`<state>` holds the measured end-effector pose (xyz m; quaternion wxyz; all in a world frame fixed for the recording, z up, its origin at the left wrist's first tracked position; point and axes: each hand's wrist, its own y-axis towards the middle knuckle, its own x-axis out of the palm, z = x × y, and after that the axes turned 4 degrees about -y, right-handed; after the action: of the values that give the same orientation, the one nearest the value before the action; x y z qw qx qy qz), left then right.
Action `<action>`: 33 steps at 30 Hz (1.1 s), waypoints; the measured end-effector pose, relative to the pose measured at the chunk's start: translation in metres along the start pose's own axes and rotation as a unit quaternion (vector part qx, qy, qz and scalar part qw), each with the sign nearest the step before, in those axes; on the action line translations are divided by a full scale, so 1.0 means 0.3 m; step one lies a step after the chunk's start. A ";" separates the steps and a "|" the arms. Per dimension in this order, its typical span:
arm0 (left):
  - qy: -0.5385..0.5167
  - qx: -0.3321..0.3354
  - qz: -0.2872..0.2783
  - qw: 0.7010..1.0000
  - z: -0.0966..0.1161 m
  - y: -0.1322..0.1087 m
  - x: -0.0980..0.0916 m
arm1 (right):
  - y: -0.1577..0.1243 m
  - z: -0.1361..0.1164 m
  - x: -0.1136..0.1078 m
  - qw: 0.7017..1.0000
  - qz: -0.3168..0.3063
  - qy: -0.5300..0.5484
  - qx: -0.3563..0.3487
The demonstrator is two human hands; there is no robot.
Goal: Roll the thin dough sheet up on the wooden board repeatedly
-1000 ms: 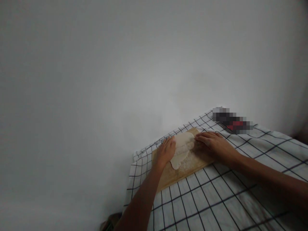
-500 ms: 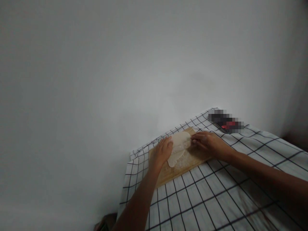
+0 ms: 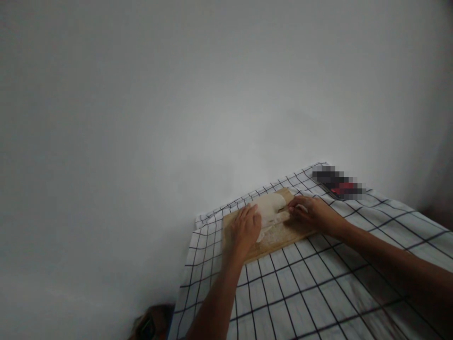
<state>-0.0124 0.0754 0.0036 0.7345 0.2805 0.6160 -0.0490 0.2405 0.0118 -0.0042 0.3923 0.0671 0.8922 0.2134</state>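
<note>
A pale sheet of dough (image 3: 269, 208) lies on a floured wooden board (image 3: 279, 236) at the far corner of the table. It is partly rolled up into a thick fold. My left hand (image 3: 246, 228) presses on the dough's left end, palm down. My right hand (image 3: 311, 212) pinches the roll's right end with bent fingers. Both forearms reach in from the lower edge of the view.
The board sits on a white tablecloth with a black grid (image 3: 318, 288). A blurred dark and red object (image 3: 338, 185) lies at the far right corner. A plain grey wall fills the background; something brown (image 3: 152, 323) shows low beside the table.
The dough's loose lower flap has been drawn in and the roll looks tighter. Both hands have come closer together along it. My head has shifted slightly.
</note>
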 end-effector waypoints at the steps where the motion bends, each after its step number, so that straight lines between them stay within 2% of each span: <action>1: -0.003 -0.007 0.004 1.000 -0.001 0.002 0.003 | 0.000 -0.003 -0.001 1.000 0.000 -0.002 0.004; 5: -0.017 0.002 0.007 1.000 -0.006 0.023 0.009 | -0.009 -0.021 -0.007 0.999 0.010 -0.039 -0.009; 9: -0.023 0.004 0.013 1.000 -0.007 0.040 0.007 | -0.024 -0.055 0.023 0.986 0.014 -0.133 -0.102; 12: -0.033 0.004 0.031 0.999 -0.002 0.046 0.008 | -0.007 -0.077 0.071 0.969 0.002 -0.210 -0.133; 16: -0.048 -0.014 0.025 0.998 0.003 0.058 0.011 | 0.079 -0.087 0.117 0.953 -0.032 -0.283 -0.106; 21: -0.076 -0.035 -0.034 0.996 -0.016 0.121 0.008 | 0.223 -0.078 0.139 0.941 -0.094 -0.316 -0.075; 24: -0.090 -0.044 -0.061 0.993 -0.036 0.176 0.002 | 0.276 -0.069 0.156 0.939 -0.116 -0.321 -0.044; 28: -0.099 -0.082 -0.053 0.990 -0.043 0.206 -0.006 | 0.266 -0.069 0.173 0.937 -0.102 -0.331 -0.036; 31: -0.101 -0.095 -0.017 0.990 -0.030 0.164 -0.010 | 0.212 -0.080 0.178 0.946 -0.055 -0.319 -0.031; 33: -0.109 -0.073 0.016 0.991 -0.023 0.112 -0.012 | 0.174 -0.090 0.177 0.951 -0.027 -0.306 -0.031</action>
<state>-0.0052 0.1058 0.0183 0.8165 0.2288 0.5295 -0.0229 0.1821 0.0653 -0.0011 0.6538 0.0928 0.7240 0.1995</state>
